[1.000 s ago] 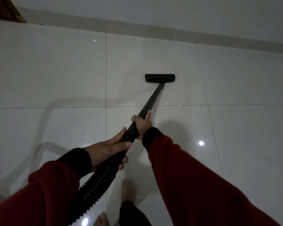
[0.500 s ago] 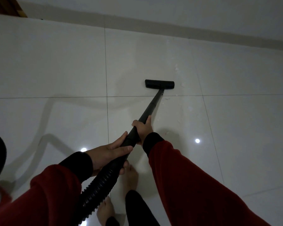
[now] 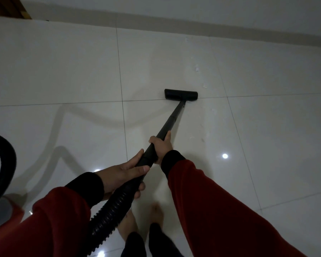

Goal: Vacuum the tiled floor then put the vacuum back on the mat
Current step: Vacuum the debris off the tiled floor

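Note:
I hold a black vacuum wand (image 3: 172,119) with both hands. My right hand (image 3: 160,146) grips the wand higher up, my left hand (image 3: 122,175) grips it lower, where the ribbed black hose (image 3: 111,212) joins. The flat black floor head (image 3: 181,94) rests on the glossy white tiled floor (image 3: 63,71), right on a tile joint. Small white scraps of debris (image 3: 196,68) lie on the tiles just beyond and to the right of the head. No mat is in view.
A loop of black hose (image 3: 7,164) and part of the red and grey vacuum body (image 3: 6,208) show at the left edge. The wall skirting (image 3: 211,30) runs along the far side. My bare feet (image 3: 157,212) stand below the hands. A wooden edge (image 3: 17,8) sits top left.
The floor head has been drawn back toward me, from the middle of the far tile to the tile joint. More of the hose loop and the vacuum body came into view on the left.

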